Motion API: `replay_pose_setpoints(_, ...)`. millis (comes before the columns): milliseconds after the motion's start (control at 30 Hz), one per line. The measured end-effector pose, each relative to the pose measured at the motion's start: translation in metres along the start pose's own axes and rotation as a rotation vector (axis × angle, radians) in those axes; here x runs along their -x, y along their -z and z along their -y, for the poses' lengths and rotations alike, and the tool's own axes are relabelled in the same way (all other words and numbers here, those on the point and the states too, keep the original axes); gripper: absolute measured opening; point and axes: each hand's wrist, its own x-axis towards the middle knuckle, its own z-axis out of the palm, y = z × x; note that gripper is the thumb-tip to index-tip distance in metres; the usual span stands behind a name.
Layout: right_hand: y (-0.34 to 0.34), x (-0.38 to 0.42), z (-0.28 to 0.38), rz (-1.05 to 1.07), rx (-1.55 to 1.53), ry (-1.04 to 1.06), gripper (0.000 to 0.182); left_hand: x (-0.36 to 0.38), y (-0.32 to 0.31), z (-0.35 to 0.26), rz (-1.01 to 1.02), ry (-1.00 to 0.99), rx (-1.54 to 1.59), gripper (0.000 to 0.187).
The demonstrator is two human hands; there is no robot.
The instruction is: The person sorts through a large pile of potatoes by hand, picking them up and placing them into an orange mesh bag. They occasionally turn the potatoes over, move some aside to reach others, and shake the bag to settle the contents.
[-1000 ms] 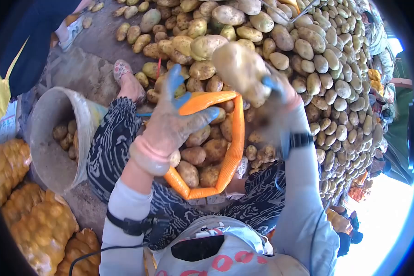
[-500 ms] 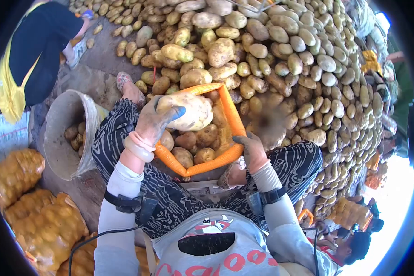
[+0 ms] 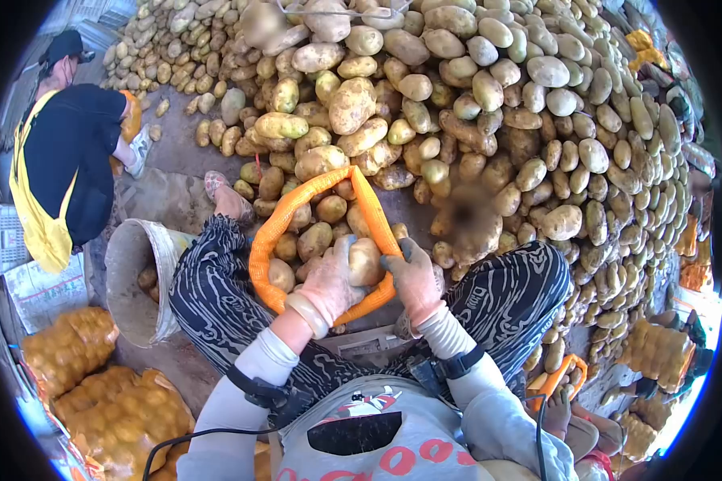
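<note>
My left hand (image 3: 334, 280) is inside the mouth of an orange mesh bag (image 3: 274, 234), its gloved fingers closed round a potato (image 3: 366, 263). Several more potatoes (image 3: 314, 241) lie in the bag below and behind that hand. On the bag's right side, my right hand (image 3: 415, 280) has its fingers closed at the orange rim, close to the held potato. The rim stands open in a rough loop between my knees. My palms and the bag's bottom are hidden.
A large potato heap (image 3: 457, 88) spreads ahead and to the right. A white bucket (image 3: 140, 280) with potatoes stands left of my leg. Filled mesh sacks (image 3: 120, 409) lie at lower left. A person in dark clothing (image 3: 80, 152) bends at upper left; others are at lower right.
My left hand has moved down and right into the bag; the large pale potato it held above the bag is no longer in it. It now grips a smaller one. My right hand has shifted slightly left.
</note>
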Motion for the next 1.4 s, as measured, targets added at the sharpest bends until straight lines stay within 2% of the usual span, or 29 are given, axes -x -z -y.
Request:
replay_pose_setpoints(67,0.000,0.005,0.003,-0.029,0.119,0.038,0.033,0.006,0.002,-0.032,0.006,0.078,-0.152,0.093)
replay_pose_setpoints(167,0.003,0.012,0.017,-0.038,0.192,0.052,0.030,0.000,-0.014,-0.042,-0.006,0.141,-0.030,0.084)
replay_pose_setpoints(200,0.004,0.013,0.022,-0.025,0.203,0.041,0.029,0.001,-0.020,-0.050,-0.043,0.168,-0.037,0.073)
replay_pose_setpoints(333,0.009,0.014,0.012,-0.018,0.261,0.084,0.028,-0.007,-0.075,-0.032,-0.320,0.051,-0.092,0.050)
replay_pose_setpoints(433,0.012,0.013,0.005,0.035,0.377,0.056,0.036,-0.016,-0.101,-0.003,-0.361,-0.136,-0.243,0.050)
replay_pose_setpoints(467,0.015,0.012,0.008,0.051,0.390,0.085,0.037,-0.007,-0.065,-0.032,-0.295,0.007,0.019,0.047)
replay_pose_setpoints(500,0.017,0.007,0.014,0.073,0.402,0.125,0.038,-0.010,-0.046,-0.042,-0.114,0.154,0.034,0.045)
replay_pose_setpoints(567,0.029,-0.008,0.039,0.234,0.547,0.099,0.037,-0.023,-0.040,-0.019,-0.046,0.046,0.053,0.045)
replay_pose_setpoints(600,0.038,-0.020,0.050,0.319,0.616,0.088,0.037,-0.028,-0.040,-0.013,0.065,0.088,-0.006,0.048)
replay_pose_setpoints(633,0.046,-0.045,0.046,0.193,0.557,0.115,0.035,-0.033,-0.038,-0.012,0.182,0.130,-0.063,0.051)
replay_pose_setpoints(667,0.054,-0.071,0.042,0.069,0.495,0.148,0.035,-0.028,-0.019,-0.028,0.273,0.125,-0.066,0.066)
replay_pose_setpoints(700,0.058,-0.096,0.041,-0.022,0.487,0.165,0.034,-0.021,-0.017,-0.020,0.245,0.057,-0.013,0.071)
replay_pose_setpoints(733,0.060,-0.130,0.032,0.075,0.712,0.041,0.038,-0.012,-0.015,-0.008,0.213,-0.010,0.042,0.076)
replay_pose_setpoints(767,0.057,-0.162,-0.008,0.181,0.902,0.086,0.036,-0.010,-0.013,0.002,0.178,-0.076,0.098,0.081)
replay_pose_setpoints(800,0.053,-0.198,-0.062,0.297,1.092,0.132,0.034,0.003,0.022,-0.016,0.253,0.009,0.055,0.084)
replay_pose_setpoints(833,0.050,-0.218,-0.094,0.427,1.278,0.177,0.032,0.013,0.039,-0.014,0.237,-0.041,0.004,0.078)
replay_pose_setpoints(900,0.045,-0.204,-0.128,0.365,1.451,0.131,0.030,0.026,0.071,0.008,0.158,-0.130,-0.091,0.066)
replay_pose_setpoints(933,0.041,-0.203,-0.144,0.414,1.520,0.091,0.029,0.029,0.086,0.021,0.100,-0.173,-0.137,0.058)
replay_pose_setpoints(967,0.033,-0.192,-0.146,0.389,1.647,0.128,0.029,0.029,0.095,0.036,-0.034,-0.135,-0.075,0.051)
replay_pose_setpoints(1000,0.027,-0.193,-0.161,0.336,1.678,0.122,0.029,0.019,0.115,0.035,-0.048,0.004,-0.143,0.052)
replay_pose_setpoints(1033,0.025,-0.196,-0.175,0.274,1.711,0.113,0.030,0.009,0.119,0.048,-0.290,-0.081,-0.276,0.057)
replay_pose_setpoints(1100,0.033,-0.201,-0.179,0.358,1.698,0.138,0.030,-0.008,0.116,0.068,-0.393,0.043,-0.363,0.066)
replay_pose_setpoints(1133,0.037,-0.204,-0.177,0.399,1.691,0.155,0.031,-0.014,0.108,0.071,-0.331,0.099,-0.263,0.068)
replay_pose_setpoints(1200,0.036,-0.214,-0.152,0.085,1.376,0.027,0.037,-0.027,0.093,0.070,-0.225,0.198,-0.075,0.072)
replay_pose_setpoints(1233,0.037,-0.219,-0.132,-0.071,1.207,-0.025,0.040,-0.030,0.090,0.073,-0.222,0.227,-0.104,0.074)
replay_pose_setpoints(1300,0.036,-0.212,-0.059,-0.196,0.745,0.266,0.052,-0.033,0.082,0.073,-0.212,0.281,-0.162,0.077)
replay_pose_setpoints(1333,0.030,-0.194,-0.019,-0.138,0.563,0.335,0.057,-0.032,0.083,0.075,-0.240,0.331,-0.140,0.061)
replay_pose_setpoints(1367,0.018,-0.174,0.020,-0.080,0.379,0.403,0.063,-0.030,0.081,0.084,-0.244,0.285,-0.141,0.053)
replay_pose_setpoints(1400,0.007,-0.151,0.053,-0.067,0.477,0.731,0.062,-0.029,0.076,0.099,-0.246,0.237,-0.145,0.046)
